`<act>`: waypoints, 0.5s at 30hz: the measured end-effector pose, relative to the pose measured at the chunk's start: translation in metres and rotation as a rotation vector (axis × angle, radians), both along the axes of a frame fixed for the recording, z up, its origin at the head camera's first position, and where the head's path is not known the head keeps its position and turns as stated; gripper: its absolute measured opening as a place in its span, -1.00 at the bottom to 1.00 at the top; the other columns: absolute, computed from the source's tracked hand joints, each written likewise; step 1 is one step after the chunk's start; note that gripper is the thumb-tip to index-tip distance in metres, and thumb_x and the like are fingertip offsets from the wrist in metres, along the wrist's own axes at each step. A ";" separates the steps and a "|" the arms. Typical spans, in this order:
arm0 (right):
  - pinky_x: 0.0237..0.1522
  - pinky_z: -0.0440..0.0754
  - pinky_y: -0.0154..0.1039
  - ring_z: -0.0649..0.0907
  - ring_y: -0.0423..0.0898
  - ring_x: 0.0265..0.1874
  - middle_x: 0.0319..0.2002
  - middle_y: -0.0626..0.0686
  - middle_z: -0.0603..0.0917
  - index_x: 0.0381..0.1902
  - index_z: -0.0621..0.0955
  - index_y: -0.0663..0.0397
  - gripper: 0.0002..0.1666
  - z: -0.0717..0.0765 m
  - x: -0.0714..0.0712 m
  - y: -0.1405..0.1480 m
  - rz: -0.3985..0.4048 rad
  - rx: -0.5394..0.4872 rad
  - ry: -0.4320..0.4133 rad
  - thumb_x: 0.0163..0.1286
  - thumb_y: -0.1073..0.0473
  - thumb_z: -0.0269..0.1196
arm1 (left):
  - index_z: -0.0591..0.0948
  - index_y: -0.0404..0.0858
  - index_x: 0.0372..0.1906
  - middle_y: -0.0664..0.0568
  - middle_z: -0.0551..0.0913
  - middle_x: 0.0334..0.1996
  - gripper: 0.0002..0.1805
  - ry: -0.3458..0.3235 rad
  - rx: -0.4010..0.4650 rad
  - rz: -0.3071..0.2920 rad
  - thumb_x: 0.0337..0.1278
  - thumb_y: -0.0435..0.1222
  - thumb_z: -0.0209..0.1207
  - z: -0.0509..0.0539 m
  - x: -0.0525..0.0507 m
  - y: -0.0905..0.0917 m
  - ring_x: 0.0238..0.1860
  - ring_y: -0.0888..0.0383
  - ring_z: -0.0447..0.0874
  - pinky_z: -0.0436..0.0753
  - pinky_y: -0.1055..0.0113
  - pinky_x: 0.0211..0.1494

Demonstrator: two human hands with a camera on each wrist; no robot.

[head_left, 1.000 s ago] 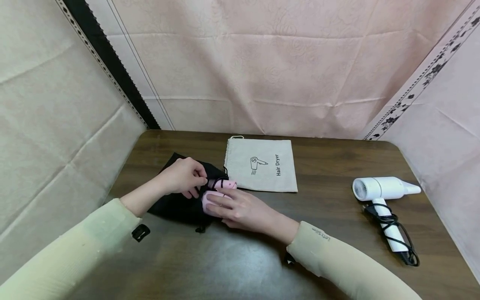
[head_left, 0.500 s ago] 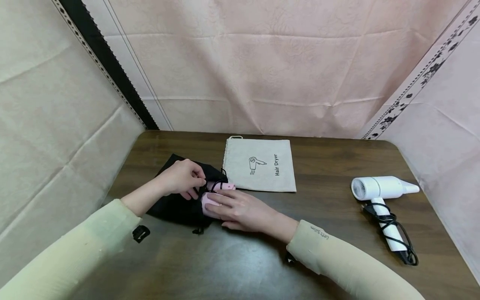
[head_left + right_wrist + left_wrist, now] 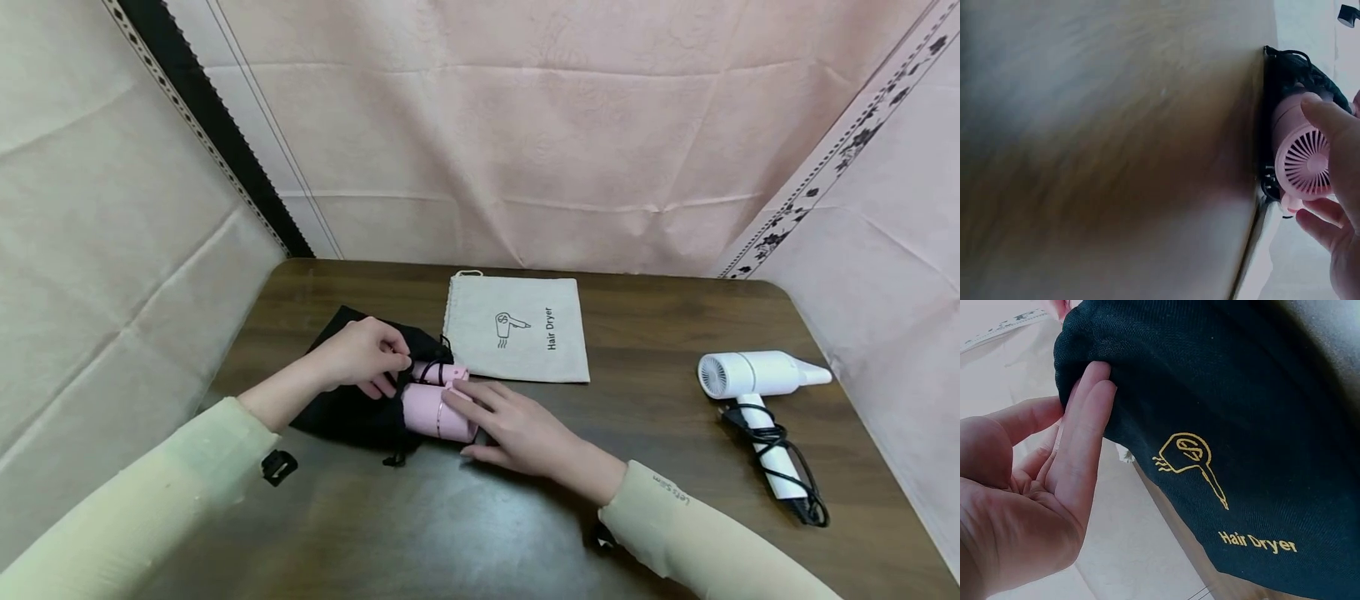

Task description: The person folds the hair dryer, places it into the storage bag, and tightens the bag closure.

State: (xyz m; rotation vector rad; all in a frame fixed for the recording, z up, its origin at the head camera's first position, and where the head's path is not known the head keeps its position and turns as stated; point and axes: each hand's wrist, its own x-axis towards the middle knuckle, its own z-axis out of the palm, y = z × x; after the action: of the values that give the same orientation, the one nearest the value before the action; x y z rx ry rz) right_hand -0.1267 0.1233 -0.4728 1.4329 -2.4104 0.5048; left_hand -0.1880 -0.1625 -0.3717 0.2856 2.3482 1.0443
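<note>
A black drawstring bag lies at the left of the table, and a pink hair dryer sticks out of its opening, cord wrapped at the handle. My left hand pinches the bag's edge; in the left wrist view the fingers of the hand lie against the black cloth with its gold print. With fingers spread, my right hand touches the dryer's exposed end. The right wrist view shows the thumb of this hand along the pink barrel, beside the round vent.
Behind the bag lies a flat light-grey bag with a hair dryer print. A white hair dryer with a black cord wound on its handle rests at the right of the wooden table. Cloth curtains surround the table.
My right hand has slid rightward along the pink dryer, uncovering more of its barrel. The left hand has stayed almost in place at the black bag.
</note>
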 end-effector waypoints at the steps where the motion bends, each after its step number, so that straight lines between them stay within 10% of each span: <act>1: 0.35 0.63 -0.01 0.61 0.13 0.35 0.43 0.20 0.56 0.53 0.48 0.11 -0.11 -0.001 0.000 -0.002 -0.003 -0.009 0.003 0.36 -0.07 0.53 | 0.71 -0.40 -0.02 -0.15 0.74 -0.29 -0.80 -0.001 0.002 0.000 0.51 -0.33 0.22 0.000 0.000 0.000 -0.37 -0.02 0.87 0.86 0.07 -0.30; 15: 0.42 0.57 -0.13 0.61 0.15 0.31 0.39 0.16 0.59 0.47 0.54 0.14 -0.19 0.004 -0.007 -0.023 0.096 -0.078 0.194 0.33 0.07 0.56 | 0.70 -0.42 -0.01 -0.17 0.76 -0.27 -0.79 0.012 0.008 -0.007 0.51 -0.34 0.21 0.009 0.005 0.002 -0.38 -0.02 0.86 0.86 0.04 -0.27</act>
State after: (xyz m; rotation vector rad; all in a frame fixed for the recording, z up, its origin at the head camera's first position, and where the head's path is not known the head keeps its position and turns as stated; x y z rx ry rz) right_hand -0.1334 0.0999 -0.4685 1.4954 -2.1565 0.4536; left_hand -0.1833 -0.1607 -0.3629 0.3036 2.3521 1.0516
